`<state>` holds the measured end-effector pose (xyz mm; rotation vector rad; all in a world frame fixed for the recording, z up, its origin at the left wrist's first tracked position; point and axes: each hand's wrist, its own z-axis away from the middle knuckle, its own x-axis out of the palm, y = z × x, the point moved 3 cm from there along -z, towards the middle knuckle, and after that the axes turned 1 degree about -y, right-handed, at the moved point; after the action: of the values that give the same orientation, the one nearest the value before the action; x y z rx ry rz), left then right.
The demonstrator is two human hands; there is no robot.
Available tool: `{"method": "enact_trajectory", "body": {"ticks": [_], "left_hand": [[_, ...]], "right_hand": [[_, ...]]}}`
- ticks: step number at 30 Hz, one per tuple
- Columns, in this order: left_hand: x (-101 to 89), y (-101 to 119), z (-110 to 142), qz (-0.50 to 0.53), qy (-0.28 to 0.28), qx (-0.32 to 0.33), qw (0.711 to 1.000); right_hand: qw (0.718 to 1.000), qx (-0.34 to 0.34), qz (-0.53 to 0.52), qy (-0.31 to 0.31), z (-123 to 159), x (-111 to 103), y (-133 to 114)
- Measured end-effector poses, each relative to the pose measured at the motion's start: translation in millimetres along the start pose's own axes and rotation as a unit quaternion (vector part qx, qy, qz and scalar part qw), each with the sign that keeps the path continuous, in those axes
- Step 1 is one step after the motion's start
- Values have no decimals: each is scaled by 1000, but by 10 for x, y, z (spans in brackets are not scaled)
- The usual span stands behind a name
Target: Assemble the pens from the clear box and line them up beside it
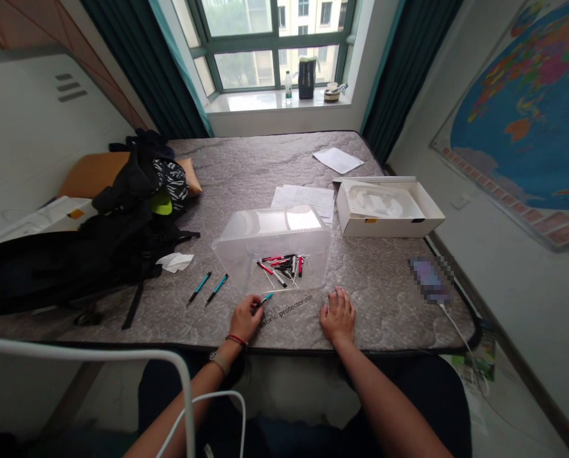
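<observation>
So on the left there's a black backpack (107, 245) with a crumpled tissue (175, 261) by it, then two teal pens (208, 289) lying side by side on the mattress (246, 165). Left hand (247, 318) has another teal pen (264, 299) pinched in its fingers, just in front of a clear bin (275, 248) with a pile of red, black and white pens (283, 267) in it. Right hand (338, 316) is resting palm-down on the mattress, fingers slightly spread, and over to the right are a white box (389, 207) and a phone (428, 278) on a cable.

3 teal pens (200, 287), 1 held
</observation>
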<state>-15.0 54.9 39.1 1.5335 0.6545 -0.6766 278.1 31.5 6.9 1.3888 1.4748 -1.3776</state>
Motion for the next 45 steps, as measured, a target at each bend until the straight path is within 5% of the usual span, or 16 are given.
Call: {"method": "enact_trajectory", "body": {"ticks": [10,16,34,45], "left_hand": [[20,-3,235,-194,47,64,978],[168,90,220,-198,38,76,977],[54,129,251,-157,46,64,984],[158,30,213,-178,51,76,980]], "right_hand": [[1000,-1,-9,11,8,24,1],[1000,-7,-19,8,15,32,-2],[999,-30,-19,11,15,-60,-16],[998,-20,-53,0,10,-72,-8]]}}
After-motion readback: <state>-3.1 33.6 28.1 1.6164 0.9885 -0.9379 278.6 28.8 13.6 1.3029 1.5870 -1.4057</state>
